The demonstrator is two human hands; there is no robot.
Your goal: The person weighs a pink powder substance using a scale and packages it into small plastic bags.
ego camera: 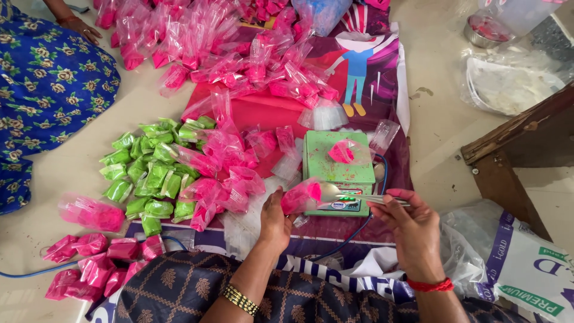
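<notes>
While a person sits on the floor with a dark patterned cloth (197,287) over the lap, both hands work just in front of it. The left hand (275,222), fingers curled, pinches a small clear pouch of pink powder (301,196) by its lower edge. The right hand (412,230) grips the handle of a metal spoon (359,195), whose bowl sits at the pouch's mouth. Just behind both lies a small green weighing scale (335,164) with another pink pouch (344,152) on its platform. Left of the scale, a heap of green packets (149,173) sits beside loose pink packets (221,173). More sealed pink packets (95,263) lie at near left. Farther back, a large pile of pink packets (239,54) covers a printed sheet (371,72). At far left sits another person in blue floral cloth (42,90).
</notes>
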